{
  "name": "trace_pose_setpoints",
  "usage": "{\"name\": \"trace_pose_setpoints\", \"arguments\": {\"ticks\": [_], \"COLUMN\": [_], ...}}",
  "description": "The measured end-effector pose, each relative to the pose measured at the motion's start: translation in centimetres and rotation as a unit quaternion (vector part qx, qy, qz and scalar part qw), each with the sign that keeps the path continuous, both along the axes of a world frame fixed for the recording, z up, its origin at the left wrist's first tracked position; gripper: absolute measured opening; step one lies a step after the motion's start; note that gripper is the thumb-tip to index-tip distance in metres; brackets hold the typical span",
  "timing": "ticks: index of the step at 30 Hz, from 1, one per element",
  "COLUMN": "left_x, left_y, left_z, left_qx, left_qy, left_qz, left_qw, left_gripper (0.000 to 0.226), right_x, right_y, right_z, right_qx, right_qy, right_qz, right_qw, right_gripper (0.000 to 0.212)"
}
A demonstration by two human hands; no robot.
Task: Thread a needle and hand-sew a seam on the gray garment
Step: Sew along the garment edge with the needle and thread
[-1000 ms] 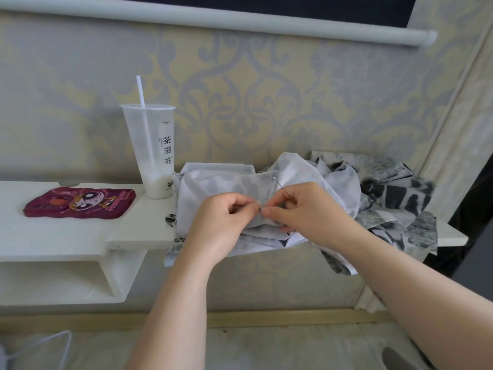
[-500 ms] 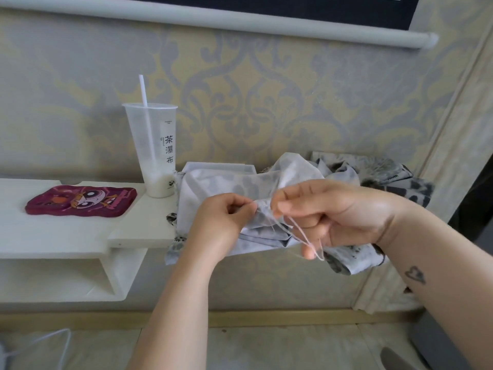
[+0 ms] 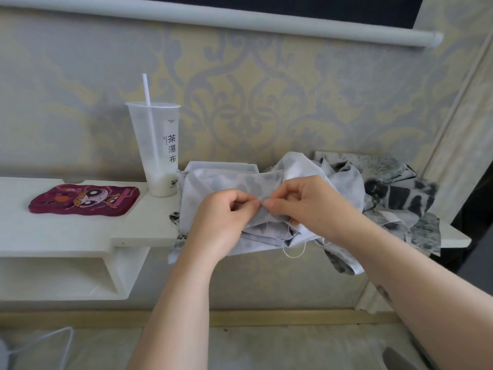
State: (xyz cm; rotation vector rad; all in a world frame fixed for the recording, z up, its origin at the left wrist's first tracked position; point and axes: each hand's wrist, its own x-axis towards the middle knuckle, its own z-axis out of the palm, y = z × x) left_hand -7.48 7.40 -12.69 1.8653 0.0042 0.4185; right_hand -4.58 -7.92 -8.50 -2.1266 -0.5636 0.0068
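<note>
The gray garment (image 3: 213, 182) lies bunched at the middle of the frame, half on the counter (image 3: 80, 231) and half spilling over its front edge. The left hand (image 3: 224, 217) has its fingers curled and pinches a fold of the cloth. The right hand (image 3: 312, 206) meets it on the same fold, thumb and forefinger pressed together. The needle is too small to make out. A pale thread (image 3: 293, 253) loops loose below the right hand, so threading appears done and the stitching in hand. The next move likely calls for drawing that slack through without puckering the fold. To the right of the garment sits a heap of black-and-white patterned fabric (image 3: 400, 196). At left of centre stands a tall plastic cup (image 3: 157, 156) with a straw (image 3: 146, 89). Further left lies a maroon cartoon pouch (image 3: 85, 200). Behind runs damask wallpaper (image 3: 266, 102), with a roller blind tube (image 3: 240, 20) across the top. A white cable (image 3: 53, 340) lies on the floor at lower left.
</note>
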Motion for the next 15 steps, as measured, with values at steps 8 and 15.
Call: {"name": "trace_pose_setpoints", "arguments": {"ticks": [8, 15], "left_x": [0.7, 0.7], "left_y": [0.1, 0.0], "left_z": [-0.7, -0.6], "left_qx": [0.024, 0.024], "left_qy": [-0.007, -0.018], "left_qz": [0.038, 0.048], "left_qw": [0.999, 0.998], "left_gripper": [0.012, 0.017], "right_x": [-2.0, -2.3], "right_y": [-1.0, -2.0], "right_z": [3.1, 3.6], "right_qx": [0.096, -0.156], "right_qy": [0.051, 0.162], "right_qz": [0.176, 0.302], "right_qw": [0.978, 0.926], "right_gripper": [0.012, 0.012]}}
